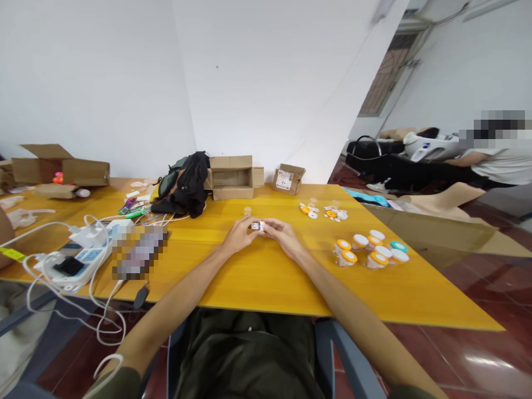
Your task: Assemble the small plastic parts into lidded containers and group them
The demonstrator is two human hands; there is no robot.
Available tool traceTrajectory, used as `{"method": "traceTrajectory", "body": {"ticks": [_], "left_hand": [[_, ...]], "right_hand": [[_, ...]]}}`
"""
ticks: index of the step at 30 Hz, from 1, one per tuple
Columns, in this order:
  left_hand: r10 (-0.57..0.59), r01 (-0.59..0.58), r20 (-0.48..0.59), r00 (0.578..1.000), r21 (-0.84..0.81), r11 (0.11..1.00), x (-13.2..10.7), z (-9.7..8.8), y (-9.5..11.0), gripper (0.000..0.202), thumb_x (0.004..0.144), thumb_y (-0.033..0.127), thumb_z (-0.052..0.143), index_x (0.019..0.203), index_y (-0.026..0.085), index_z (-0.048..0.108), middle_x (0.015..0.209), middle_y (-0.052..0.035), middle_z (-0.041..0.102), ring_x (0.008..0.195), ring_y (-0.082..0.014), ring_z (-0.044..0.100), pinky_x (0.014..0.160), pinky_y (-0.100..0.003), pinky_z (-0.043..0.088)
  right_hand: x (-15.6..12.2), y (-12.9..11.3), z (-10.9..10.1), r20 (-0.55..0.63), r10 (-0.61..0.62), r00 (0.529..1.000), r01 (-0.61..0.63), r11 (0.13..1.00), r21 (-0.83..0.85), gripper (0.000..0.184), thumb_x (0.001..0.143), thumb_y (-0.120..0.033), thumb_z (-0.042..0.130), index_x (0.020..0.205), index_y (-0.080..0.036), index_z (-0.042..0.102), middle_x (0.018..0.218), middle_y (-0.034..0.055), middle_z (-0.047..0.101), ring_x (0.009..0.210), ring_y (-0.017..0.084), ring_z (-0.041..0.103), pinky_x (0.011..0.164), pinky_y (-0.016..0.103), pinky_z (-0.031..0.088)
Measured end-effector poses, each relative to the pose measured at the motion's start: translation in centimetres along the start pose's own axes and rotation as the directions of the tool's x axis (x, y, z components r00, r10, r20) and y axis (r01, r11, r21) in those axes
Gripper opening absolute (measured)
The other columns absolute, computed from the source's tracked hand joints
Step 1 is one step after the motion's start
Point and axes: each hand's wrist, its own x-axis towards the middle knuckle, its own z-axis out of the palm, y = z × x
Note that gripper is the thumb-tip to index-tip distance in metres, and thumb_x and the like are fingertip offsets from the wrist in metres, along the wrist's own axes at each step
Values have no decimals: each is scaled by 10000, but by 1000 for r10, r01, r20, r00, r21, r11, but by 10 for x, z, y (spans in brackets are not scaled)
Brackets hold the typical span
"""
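Yellow-brown wood makes up the table [266, 282], whose near edge runs just in front of the person's lap and whose right edge slants away past a cluster of jars [383, 252]; its surface shows between the two forearms and on toward the near right corner. Along the table's back edge stand an open cardboard box [231, 192], a smaller labelled box [288, 179] and, at the left, another open box [89, 172] with a pink-and-orange item [58, 177] by its mouth. The jars, on the table's right side, wear orange, white and teal lids; their contents are too small to make out. Loose orange and white parts [331, 214] lie nearer the table's back edge. At the table's middle, the left hand [240, 235] and right hand [284, 233], fingers curled nearly closed, pinch a small white-and-orange piece [256, 226] between them, near a small clear cup [247, 211].
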Motion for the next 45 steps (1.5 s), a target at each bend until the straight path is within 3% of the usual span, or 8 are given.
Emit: {"method": "traceTrajectory", "body": {"ticks": [7, 11, 18, 32, 41, 45], "left_hand": [[28, -28, -27, 999, -9, 1000, 0, 1, -2, 151, 830, 214, 654, 979, 194, 662, 925, -54, 649, 858, -184, 627, 801, -309, 514], [66, -66, -32, 997, -10, 998, 0, 2, -3, 174, 829, 176, 642, 1003, 189, 646, 958, -61, 644, 894, -192, 628, 832, -325, 512], [55, -55, -15, 998, -8, 998, -2, 4, -4, 168, 831, 200, 654, 999, 198, 649, 953, -55, 650, 889, -193, 625, 830, -328, 506], [-2, -1, -59, 998, -46, 999, 1, 4, 0, 120, 826, 264, 674, 924, 194, 676, 863, -39, 657, 804, -172, 616, 770, -307, 507], [58, -58, -38, 998, -19, 998, -1, 2, -2, 201, 836, 240, 649, 1034, 205, 652, 966, -60, 652, 897, -197, 614, 846, -357, 509], [54, -55, -38, 998, -25, 998, -1, 2, 0, 160, 845, 255, 642, 995, 202, 655, 914, -50, 644, 850, -187, 605, 802, -343, 512]], "right_hand": [[0, 0, -1, -11, -10, 1000, 10, 1000, 13, 385, 538, -407, 884, 853, -248, 732, 926, 22, 738, 924, 191, 660, 890, 347, 520], [-1, -3, 1, 7, 18, 1000, -18, 999, 33, 379, 582, -473, 855, 853, -241, 728, 931, 23, 730, 905, 182, 652, 877, 340, 527], [-1, -3, 3, 41, 30, 999, -28, 999, -39, 404, 602, -575, 806, 775, -217, 732, 790, 15, 707, 702, 145, 614, 719, 291, 525], [-1, -1, 4, -29, -19, 999, 19, 1000, -4, 397, 524, -509, 863, 804, -250, 752, 876, 12, 751, 829, 186, 662, 858, 353, 521], [-1, -4, 2, 52, 37, 998, -35, 999, -39, 373, 623, -557, 802, 762, -216, 739, 728, 9, 688, 678, 144, 615, 715, 289, 526], [-2, -4, 2, 61, 33, 998, -31, 999, -32, 384, 601, -537, 823, 812, -225, 750, 787, 14, 713, 713, 148, 627, 743, 293, 530]]}}
